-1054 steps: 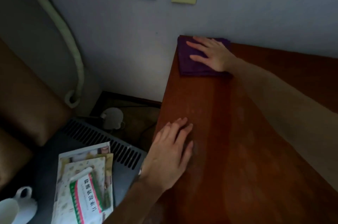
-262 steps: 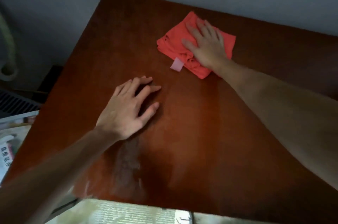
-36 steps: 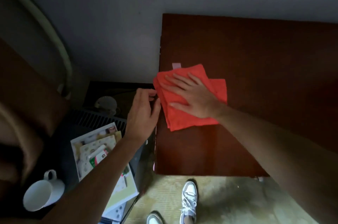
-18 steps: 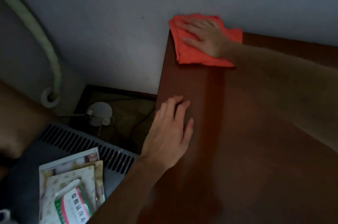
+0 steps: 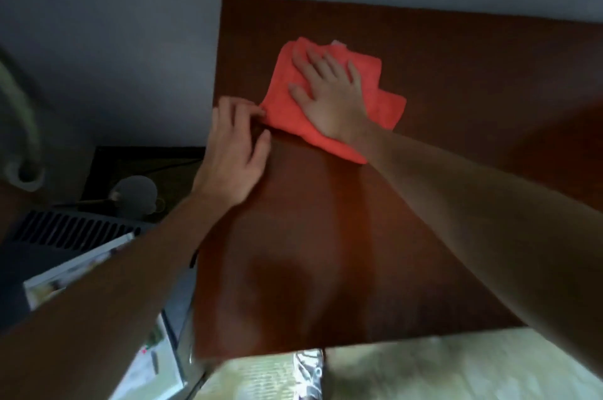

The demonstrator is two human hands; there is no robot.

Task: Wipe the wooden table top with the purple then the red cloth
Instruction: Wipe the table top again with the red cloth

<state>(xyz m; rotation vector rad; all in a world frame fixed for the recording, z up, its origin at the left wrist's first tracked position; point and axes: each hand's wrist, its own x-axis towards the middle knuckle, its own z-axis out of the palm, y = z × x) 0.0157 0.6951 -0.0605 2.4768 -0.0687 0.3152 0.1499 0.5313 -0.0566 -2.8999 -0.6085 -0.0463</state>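
The red cloth [image 5: 385,102] lies bunched on the dark wooden table top [image 5: 326,253], near its far left part. My right hand [image 5: 329,93] lies flat on the cloth with fingers spread, pressing it down. My left hand [image 5: 235,151] rests on the table's left edge, its fingertips touching the cloth's near-left corner. The purple cloth is out of view.
A grey wall runs behind the table. Left of the table, lower down, are a slatted grey unit [image 5: 65,230] with printed papers [image 5: 75,266] on it, a round pale object [image 5: 133,194] and a pale hose [image 5: 23,125]. Pale floor [image 5: 424,367] shows below the near edge.
The red cloth and my right hand have slid from the far left corner toward me and to the right. My left hand has moved up the left edge to the cloth.
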